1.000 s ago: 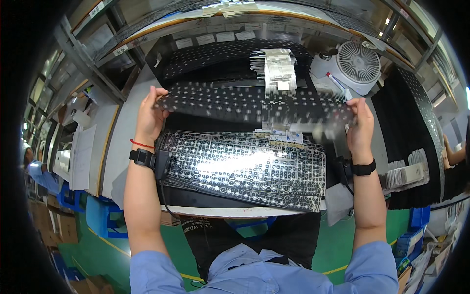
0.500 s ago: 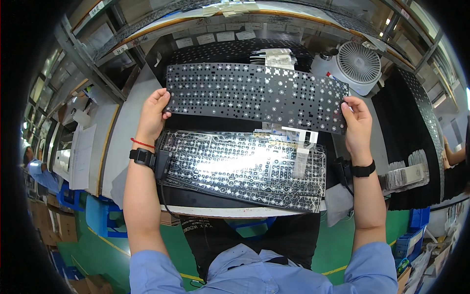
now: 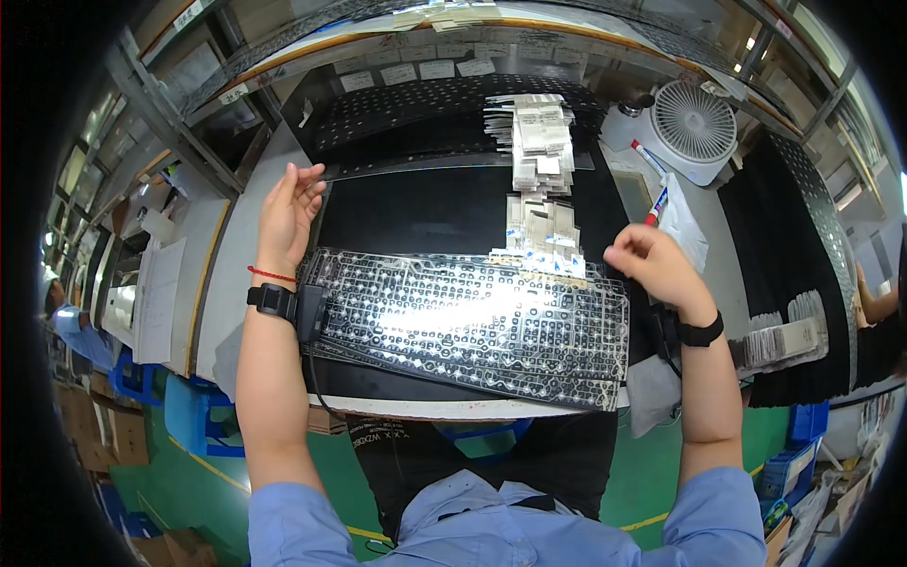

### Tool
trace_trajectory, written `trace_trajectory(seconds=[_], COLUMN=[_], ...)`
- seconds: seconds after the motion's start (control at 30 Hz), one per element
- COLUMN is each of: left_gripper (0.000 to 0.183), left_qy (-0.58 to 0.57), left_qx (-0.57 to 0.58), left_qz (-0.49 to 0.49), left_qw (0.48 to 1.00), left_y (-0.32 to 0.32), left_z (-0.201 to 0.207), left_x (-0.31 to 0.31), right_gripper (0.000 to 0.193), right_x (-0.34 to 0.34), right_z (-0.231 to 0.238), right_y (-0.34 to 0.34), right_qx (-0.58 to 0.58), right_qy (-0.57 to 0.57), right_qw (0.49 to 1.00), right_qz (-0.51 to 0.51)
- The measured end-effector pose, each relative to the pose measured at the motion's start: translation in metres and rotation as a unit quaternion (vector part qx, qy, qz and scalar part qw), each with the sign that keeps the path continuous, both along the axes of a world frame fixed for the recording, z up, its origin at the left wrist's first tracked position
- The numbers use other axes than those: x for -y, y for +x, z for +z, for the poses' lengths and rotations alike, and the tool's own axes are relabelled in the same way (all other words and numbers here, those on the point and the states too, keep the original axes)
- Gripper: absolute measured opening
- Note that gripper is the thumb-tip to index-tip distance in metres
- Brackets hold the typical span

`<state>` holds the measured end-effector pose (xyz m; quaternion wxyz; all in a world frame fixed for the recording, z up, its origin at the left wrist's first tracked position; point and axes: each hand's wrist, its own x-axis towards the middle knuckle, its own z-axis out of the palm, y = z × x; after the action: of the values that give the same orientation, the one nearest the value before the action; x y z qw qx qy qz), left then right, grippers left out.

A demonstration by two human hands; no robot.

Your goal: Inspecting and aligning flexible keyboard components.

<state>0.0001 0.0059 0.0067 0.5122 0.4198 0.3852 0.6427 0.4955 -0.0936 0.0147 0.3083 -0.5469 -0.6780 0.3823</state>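
Observation:
My left hand (image 3: pixel 291 215) is raised beside the left edge of the black work area, with its fingers loosely apart and nothing in it. My right hand (image 3: pixel 659 266) is closed, fingers curled toward the thumb, and nothing shows in it. It is nearest to the right end of a stack of clear keyboard circuit sheets (image 3: pixel 472 326), printed with silvery traces and lying slightly askew before me. A glare hides the stack's middle. Pale flat connector tails (image 3: pixel 543 227) stick out from its far edge. Farther back lie black perforated keyboard plates (image 3: pixel 406 109) with a bundle of pale tails (image 3: pixel 541 142).
A white round fan (image 3: pixel 694 123) stands at the back right, with a red-and-blue marker (image 3: pixel 658 206) and a white sheet (image 3: pixel 686 227) nearby. More black plates (image 3: pixel 794 246) with tails fill the right side. A shelf edge (image 3: pixel 453 36) crosses above. At far left, another person's sleeve (image 3: pixel 80 335) shows.
The black perforated keyboard plate has left both my hands; which of the plates at the back it is, I cannot tell. My right hand has moved left and lower and closed; my left hand has opened.

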Motion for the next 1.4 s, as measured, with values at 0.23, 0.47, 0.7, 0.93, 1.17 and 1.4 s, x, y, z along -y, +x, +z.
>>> trace_trajectory(seconds=[0.23, 0.47, 0.7, 0.93, 1.17, 1.4], left_gripper=[0.027, 0.026, 0.028, 0.029, 0.018, 0.018], left_qy=[-0.036, -0.041, -0.051, -0.097, -0.091, -0.085], left_qx=[-0.042, -0.061, -0.105, -0.199, -0.163, -0.128], left_qz=[-0.014, -0.020, -0.044, -0.138, -0.139, -0.125], left_qw=[0.998, 0.997, 0.992, 0.965, 0.972, 0.980], left_y=[0.000, 0.002, 0.001, 0.008, 0.014, 0.015], left_z=[-0.002, -0.002, -0.001, -0.003, -0.001, 0.001], left_x=[0.001, 0.001, 0.002, 0.007, 0.009, 0.008], right_gripper=[0.021, 0.022, 0.010, 0.012, 0.014, 0.008], right_x=[0.007, 0.008, 0.001, -0.002, -0.002, -0.006], right_z=[0.007, 0.009, 0.002, 0.000, 0.000, -0.006], right_y=[-0.004, -0.003, 0.004, 0.004, 0.001, 0.007], right_qx=[0.059, 0.058, 0.007, -0.120, -0.094, -0.074], right_qy=[-0.077, -0.067, -0.001, 0.029, 0.020, 0.039], right_qw=[0.989, 0.986, 1.000, 0.991, 0.993, 0.994], right_qz=[0.108, 0.142, 0.011, -0.057, -0.062, -0.070])
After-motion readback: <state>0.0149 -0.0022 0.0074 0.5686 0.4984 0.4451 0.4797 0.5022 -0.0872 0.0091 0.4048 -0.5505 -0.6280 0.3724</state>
